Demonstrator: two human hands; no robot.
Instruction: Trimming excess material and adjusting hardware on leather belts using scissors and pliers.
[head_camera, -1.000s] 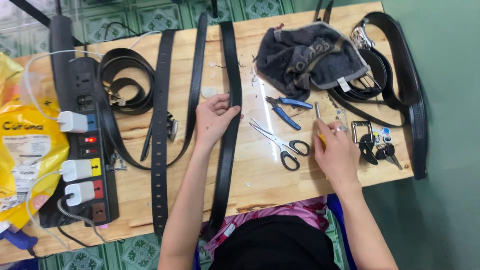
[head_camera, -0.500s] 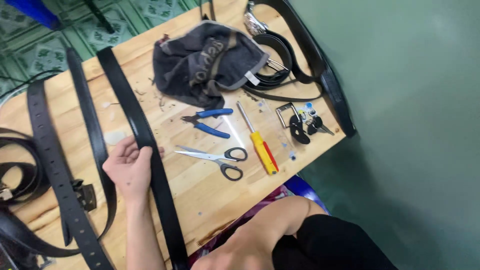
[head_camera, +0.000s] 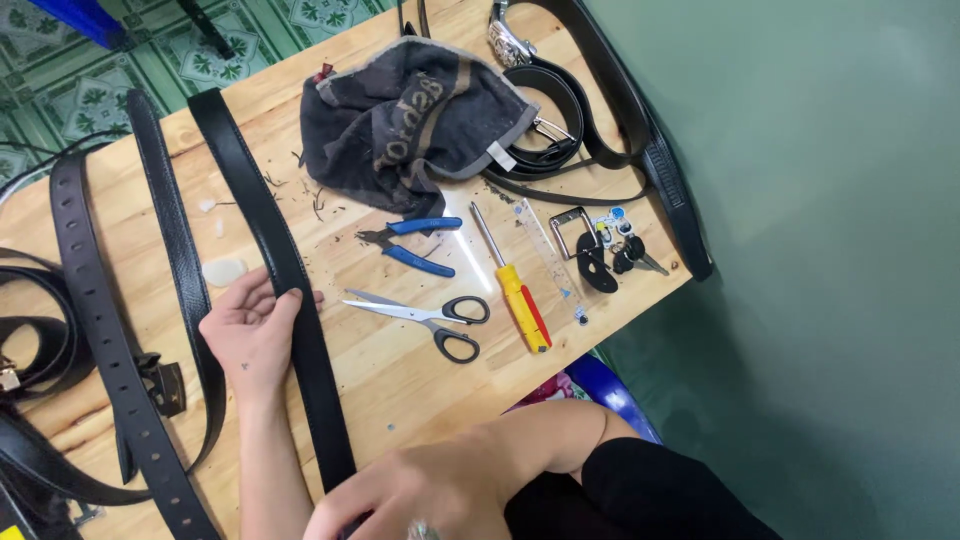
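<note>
Resting palm-down on the pale wooden worktop (head_camera: 400, 370), the left hand (head_camera: 250, 330) lies flat with its fingers spread loosely, their tips touching the edge of a long, smooth black leather belt (head_camera: 270, 250) that runs diagonally from the far edge toward the person. The right hand (head_camera: 420, 495) sits at the near end of that same strap, knuckles up; whether its fingers are closed on the leather I cannot tell, since the grip is hidden beneath the hand.

To the left lie a punched black strap with a row of holes (head_camera: 95, 300) and a grainy, textured black belt (head_camera: 170, 230). To the right of the strap rest steel scissors with black loop handles (head_camera: 430, 315), blades shut, then blue-handled pliers (head_camera: 415, 245) and a screwdriver with a yellow-and-red grip (head_camera: 515, 290). A crumpled dark grey cloth with a tan band (head_camera: 410, 125) is heaped at the far side, partly covering coiled black belts with metal buckles (head_camera: 570, 110). A square metal buckle frame (head_camera: 568, 230) and a small bunch of keys (head_camera: 625, 250) lie near the right edge.
</note>
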